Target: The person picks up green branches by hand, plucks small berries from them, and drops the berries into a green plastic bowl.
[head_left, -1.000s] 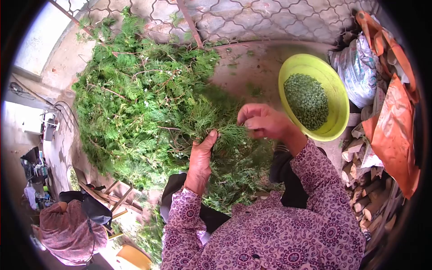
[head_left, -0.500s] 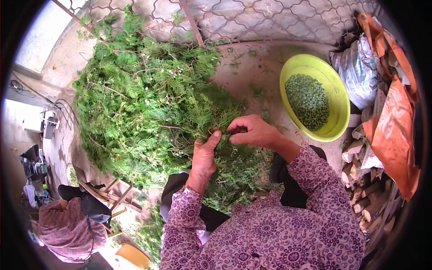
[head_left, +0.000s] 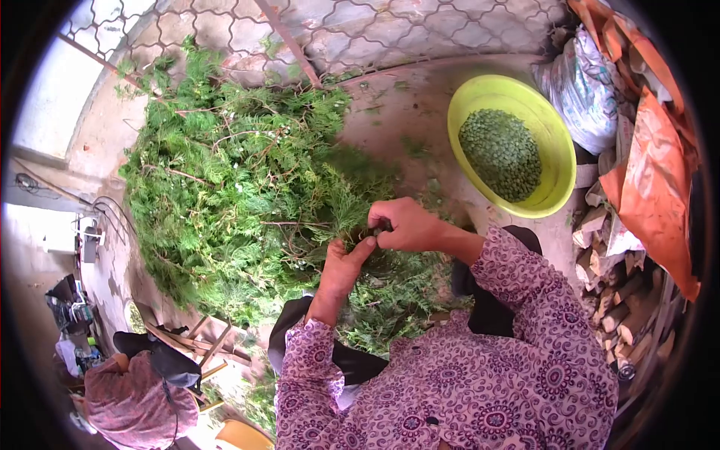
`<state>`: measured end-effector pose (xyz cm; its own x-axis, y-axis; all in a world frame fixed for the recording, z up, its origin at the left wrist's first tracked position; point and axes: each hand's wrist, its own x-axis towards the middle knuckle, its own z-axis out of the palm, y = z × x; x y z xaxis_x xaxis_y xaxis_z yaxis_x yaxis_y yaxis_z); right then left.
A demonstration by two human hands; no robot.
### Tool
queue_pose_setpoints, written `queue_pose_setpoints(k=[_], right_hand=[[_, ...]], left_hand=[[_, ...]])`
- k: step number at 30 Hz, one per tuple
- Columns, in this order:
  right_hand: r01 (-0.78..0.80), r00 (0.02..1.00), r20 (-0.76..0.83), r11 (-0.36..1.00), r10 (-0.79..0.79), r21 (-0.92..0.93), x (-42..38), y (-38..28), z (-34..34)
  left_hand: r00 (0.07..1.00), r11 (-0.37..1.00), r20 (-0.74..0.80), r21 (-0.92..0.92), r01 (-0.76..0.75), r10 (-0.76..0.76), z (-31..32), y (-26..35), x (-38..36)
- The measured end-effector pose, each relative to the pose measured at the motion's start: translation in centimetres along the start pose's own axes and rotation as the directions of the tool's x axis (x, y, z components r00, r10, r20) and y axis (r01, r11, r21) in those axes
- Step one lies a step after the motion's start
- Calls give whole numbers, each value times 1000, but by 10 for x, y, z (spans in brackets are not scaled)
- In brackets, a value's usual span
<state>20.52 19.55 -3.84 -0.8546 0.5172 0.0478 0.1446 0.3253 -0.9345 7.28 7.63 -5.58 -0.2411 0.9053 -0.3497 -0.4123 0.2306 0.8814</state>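
Note:
My left hand [head_left: 341,271] is closed around the stem end of a feathery evergreen sprig [head_left: 351,212], its thumb pointing up toward the other hand. Close against it, my right hand [head_left: 411,225] has its fingers curled in a pinch at the sprig; something small and dark shows inside the curl, too small to name. Beneath both hands spreads a big heap of cut evergreen branches [head_left: 232,187] with scattered pale green cones. To the right stands a yellow-green plastic basin [head_left: 556,154], tilted in view, holding many small green cones [head_left: 501,154].
A wire mesh [head_left: 420,34] borders the far side. At right are a white woven sack [head_left: 585,94], an orange sheet [head_left: 656,195] and stacked firewood [head_left: 626,311]. Another person [head_left: 139,397] sits lower left, near a wooden frame [head_left: 199,341] and a yellow-orange container [head_left: 244,436].
My view has shifted slightly, moving the surroundings. My hands have drawn together, the right hand's fingers curling in tighter beside the left thumb.

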Motion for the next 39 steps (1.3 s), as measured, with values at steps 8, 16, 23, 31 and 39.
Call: queue_pose_setpoints(k=[8, 16, 23, 31, 39], right_hand=[[177, 972, -124, 968, -201, -179, -20, 15, 19], [183, 945, -260, 979, -201, -90, -41, 19, -4], [13, 724, -689, 1000, -13, -6, -74, 6, -98], [-467, 306, -907, 785, -290, -408, -101, 82, -185], [-118, 698, -715, 990, 30, -74, -105, 67, -151]], left_hand=[[996, 999, -94, -44, 0, -4, 17, -23, -23], [983, 994, -143, 7, -112, 112, 69, 2, -57], [905, 965, -337, 55, -255, 258, 88, 39, -94], [855, 858, -343, -203, -472, 390, 93, 87, -128], [850, 696, -202, -497, -518, 487, 98, 111, -113]])
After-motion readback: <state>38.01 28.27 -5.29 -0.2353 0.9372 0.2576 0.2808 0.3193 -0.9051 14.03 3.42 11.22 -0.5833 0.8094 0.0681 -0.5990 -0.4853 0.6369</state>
